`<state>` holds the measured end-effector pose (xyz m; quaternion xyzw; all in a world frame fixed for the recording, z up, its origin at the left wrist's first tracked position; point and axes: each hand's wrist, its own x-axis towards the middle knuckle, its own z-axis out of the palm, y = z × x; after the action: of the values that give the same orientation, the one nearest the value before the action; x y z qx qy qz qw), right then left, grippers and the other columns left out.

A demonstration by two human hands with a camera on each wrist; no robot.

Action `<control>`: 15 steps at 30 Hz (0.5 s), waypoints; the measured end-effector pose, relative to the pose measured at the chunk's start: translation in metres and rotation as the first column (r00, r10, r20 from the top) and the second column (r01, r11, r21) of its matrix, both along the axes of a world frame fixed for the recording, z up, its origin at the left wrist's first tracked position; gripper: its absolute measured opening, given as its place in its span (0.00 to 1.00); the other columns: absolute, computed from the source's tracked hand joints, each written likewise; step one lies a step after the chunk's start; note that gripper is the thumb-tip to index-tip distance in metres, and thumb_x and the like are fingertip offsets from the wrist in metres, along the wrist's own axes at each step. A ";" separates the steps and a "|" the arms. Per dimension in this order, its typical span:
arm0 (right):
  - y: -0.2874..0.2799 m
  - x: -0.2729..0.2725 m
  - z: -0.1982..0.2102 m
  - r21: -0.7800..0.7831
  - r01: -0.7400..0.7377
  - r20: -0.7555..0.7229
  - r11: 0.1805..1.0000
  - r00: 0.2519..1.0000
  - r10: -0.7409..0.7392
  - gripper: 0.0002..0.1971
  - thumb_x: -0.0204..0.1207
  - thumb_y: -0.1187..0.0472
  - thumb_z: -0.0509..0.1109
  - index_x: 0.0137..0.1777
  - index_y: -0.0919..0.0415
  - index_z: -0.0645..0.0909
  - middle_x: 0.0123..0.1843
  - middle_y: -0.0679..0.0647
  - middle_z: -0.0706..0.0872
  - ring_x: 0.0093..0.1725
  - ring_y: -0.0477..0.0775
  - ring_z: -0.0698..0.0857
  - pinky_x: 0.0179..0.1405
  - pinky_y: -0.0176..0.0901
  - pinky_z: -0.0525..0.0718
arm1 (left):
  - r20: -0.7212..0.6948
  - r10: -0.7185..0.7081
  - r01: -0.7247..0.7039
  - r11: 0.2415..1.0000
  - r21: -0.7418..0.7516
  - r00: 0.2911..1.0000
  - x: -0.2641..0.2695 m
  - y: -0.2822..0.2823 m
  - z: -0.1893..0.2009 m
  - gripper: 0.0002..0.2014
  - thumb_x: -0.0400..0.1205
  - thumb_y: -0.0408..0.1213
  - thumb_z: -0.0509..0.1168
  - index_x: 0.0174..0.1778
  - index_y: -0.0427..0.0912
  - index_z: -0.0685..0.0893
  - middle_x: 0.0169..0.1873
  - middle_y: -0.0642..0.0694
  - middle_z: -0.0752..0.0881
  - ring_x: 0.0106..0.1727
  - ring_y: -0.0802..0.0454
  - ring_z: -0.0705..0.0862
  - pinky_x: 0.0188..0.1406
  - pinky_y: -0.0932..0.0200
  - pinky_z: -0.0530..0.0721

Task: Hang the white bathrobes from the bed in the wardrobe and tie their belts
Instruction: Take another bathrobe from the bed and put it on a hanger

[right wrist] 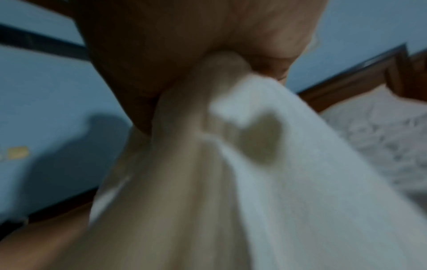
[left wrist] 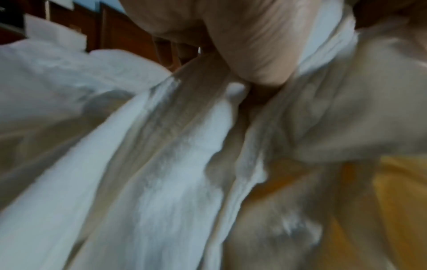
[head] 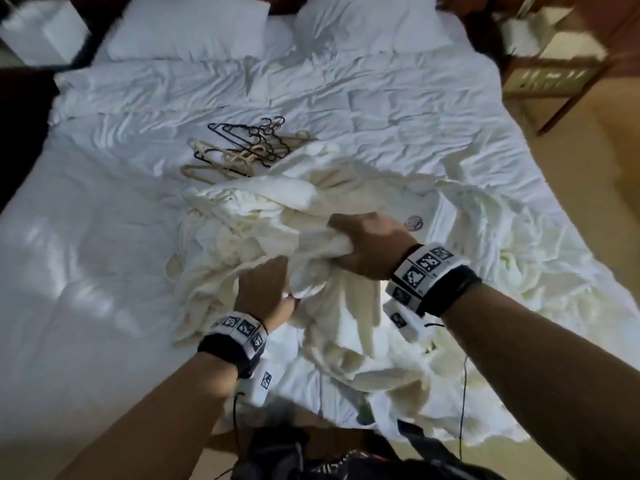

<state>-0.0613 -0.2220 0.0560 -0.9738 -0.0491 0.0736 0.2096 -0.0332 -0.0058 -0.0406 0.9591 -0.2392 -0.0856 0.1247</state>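
Note:
A heap of white bathrobes (head: 263,216) lies crumpled on the bed near its front edge. My right hand (head: 363,244) grips a bunched fold of one robe and holds it lifted above the heap. My left hand (head: 266,292) pinches the same robe's cloth lower down, just left of the right hand. A round emblem (head: 414,224) shows on the robe beyond my right hand. In the left wrist view the robe cloth (left wrist: 180,164) fans out below my fingers. The right wrist view shows the robe (right wrist: 231,164) squeezed in my fist. More robe cloth (head: 512,258) lies at the right.
A pile of black and beige hangers (head: 242,147) lies on the bed (head: 86,271) just beyond the robes. Two pillows (head: 190,26) sit at the head. A wooden side table (head: 550,71) stands at the far right, beside tan floor (head: 606,168).

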 end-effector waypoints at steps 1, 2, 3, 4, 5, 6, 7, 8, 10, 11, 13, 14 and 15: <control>-0.024 0.001 0.029 0.020 0.044 0.082 0.999 0.996 -0.046 0.26 0.68 0.32 0.70 0.63 0.44 0.77 0.57 0.53 0.87 0.57 0.59 0.86 0.51 0.49 0.82 | 0.046 -0.013 0.017 0.995 -0.098 0.999 0.009 -0.026 0.027 0.23 0.67 0.52 0.63 0.55 0.43 0.81 0.46 0.42 0.88 0.49 0.35 0.87 0.46 0.45 0.83; -0.056 -0.004 0.063 0.038 0.096 0.185 0.995 0.977 -0.102 0.27 0.67 0.31 0.69 0.62 0.45 0.78 0.56 0.53 0.88 0.57 0.58 0.86 0.51 0.49 0.83 | 0.102 -0.033 0.053 0.977 -0.208 0.994 0.017 -0.064 0.061 0.24 0.68 0.52 0.58 0.54 0.41 0.82 0.46 0.39 0.87 0.49 0.34 0.86 0.45 0.44 0.83; -0.086 -0.010 0.095 0.058 0.142 0.300 0.988 0.942 -0.153 0.28 0.66 0.30 0.68 0.61 0.45 0.79 0.54 0.53 0.88 0.56 0.59 0.86 0.50 0.48 0.82 | 0.159 -0.044 0.091 0.948 -0.306 0.986 0.023 -0.098 0.093 0.25 0.69 0.52 0.56 0.55 0.40 0.82 0.47 0.37 0.87 0.50 0.33 0.85 0.46 0.44 0.82; -0.115 -0.018 0.126 0.072 0.191 0.407 0.979 0.891 -0.204 0.27 0.67 0.32 0.69 0.61 0.46 0.80 0.53 0.53 0.88 0.55 0.59 0.86 0.48 0.46 0.81 | 0.218 -0.050 0.134 0.912 -0.388 0.975 0.028 -0.132 0.125 0.24 0.70 0.50 0.56 0.55 0.38 0.81 0.47 0.36 0.86 0.51 0.34 0.84 0.46 0.45 0.80; -0.144 -0.030 0.154 0.075 0.243 0.501 0.967 0.829 -0.248 0.25 0.68 0.34 0.71 0.60 0.47 0.80 0.52 0.53 0.88 0.54 0.60 0.86 0.47 0.45 0.80 | 0.280 -0.063 0.187 0.878 -0.441 0.958 0.030 -0.166 0.154 0.22 0.72 0.48 0.58 0.55 0.37 0.81 0.48 0.36 0.85 0.51 0.34 0.83 0.47 0.47 0.77; -0.172 -0.044 0.177 0.074 0.296 0.576 0.952 0.767 -0.283 0.23 0.69 0.37 0.73 0.60 0.48 0.80 0.52 0.53 0.88 0.52 0.59 0.85 0.46 0.46 0.80 | 0.329 -0.077 0.234 0.851 -0.469 0.941 0.029 -0.197 0.178 0.21 0.73 0.47 0.61 0.56 0.37 0.81 0.48 0.36 0.85 0.52 0.35 0.82 0.46 0.49 0.74; -0.197 -0.060 0.193 0.079 0.337 0.636 0.938 0.708 -0.308 0.22 0.70 0.40 0.74 0.59 0.49 0.80 0.51 0.53 0.87 0.51 0.58 0.85 0.45 0.46 0.80 | 0.364 -0.105 0.287 0.821 -0.494 0.925 0.026 -0.226 0.199 0.20 0.74 0.47 0.63 0.56 0.37 0.81 0.49 0.37 0.85 0.52 0.36 0.82 0.46 0.51 0.72; -0.222 -0.077 0.203 0.090 0.368 0.682 0.925 0.654 -0.327 0.21 0.70 0.41 0.74 0.58 0.50 0.80 0.50 0.53 0.87 0.49 0.57 0.85 0.43 0.46 0.79 | 0.387 -0.146 0.344 0.787 -0.512 0.911 0.020 -0.253 0.214 0.20 0.74 0.46 0.66 0.58 0.38 0.82 0.51 0.38 0.86 0.53 0.38 0.82 0.44 0.55 0.70; -0.267 -0.103 0.193 0.103 0.435 0.711 0.895 0.596 -0.372 0.21 0.70 0.43 0.76 0.58 0.52 0.80 0.50 0.55 0.85 0.47 0.57 0.83 0.41 0.44 0.76 | 0.363 -0.272 0.426 0.775 -0.467 0.891 0.011 -0.293 0.217 0.23 0.76 0.48 0.70 0.64 0.41 0.79 0.56 0.41 0.85 0.57 0.41 0.81 0.45 0.61 0.66; -0.289 -0.117 0.177 0.101 0.479 0.689 0.872 0.598 -0.409 0.22 0.69 0.43 0.77 0.59 0.52 0.79 0.51 0.56 0.84 0.48 0.59 0.82 0.41 0.44 0.76 | 0.318 -0.342 0.454 0.790 -0.413 0.884 0.004 -0.310 0.207 0.26 0.77 0.50 0.71 0.69 0.43 0.77 0.61 0.42 0.84 0.61 0.44 0.80 0.49 0.61 0.68; -0.329 -0.144 0.125 0.042 0.591 0.515 0.806 0.678 -0.524 0.26 0.68 0.43 0.78 0.63 0.50 0.77 0.55 0.56 0.83 0.51 0.63 0.83 0.45 0.49 0.80 | 0.132 -0.443 0.462 0.830 -0.314 0.887 -0.009 -0.322 0.162 0.32 0.77 0.51 0.73 0.76 0.47 0.72 0.67 0.47 0.80 0.63 0.49 0.80 0.58 0.61 0.72; -0.344 -0.159 0.092 -0.047 0.640 0.348 0.767 0.730 -0.588 0.27 0.69 0.42 0.77 0.65 0.49 0.75 0.58 0.55 0.82 0.53 0.63 0.83 0.48 0.51 0.81 | 0.019 -0.456 0.444 0.855 -0.266 0.890 -0.014 -0.320 0.133 0.33 0.77 0.48 0.74 0.77 0.49 0.71 0.67 0.49 0.80 0.60 0.52 0.82 0.57 0.64 0.73; -0.355 -0.174 0.058 -0.160 0.656 0.147 0.738 0.755 -0.639 0.28 0.71 0.43 0.76 0.68 0.47 0.74 0.61 0.53 0.81 0.56 0.62 0.83 0.51 0.50 0.80 | -0.090 -0.445 0.420 0.884 -0.205 0.891 -0.019 -0.312 0.102 0.31 0.77 0.46 0.74 0.76 0.51 0.71 0.64 0.50 0.83 0.57 0.51 0.84 0.53 0.65 0.73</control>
<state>-0.2356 -0.5765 0.1140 -0.9482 0.2915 -0.0393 0.1201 -0.0523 -0.3176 0.0615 0.8581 -0.4453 -0.1534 0.2046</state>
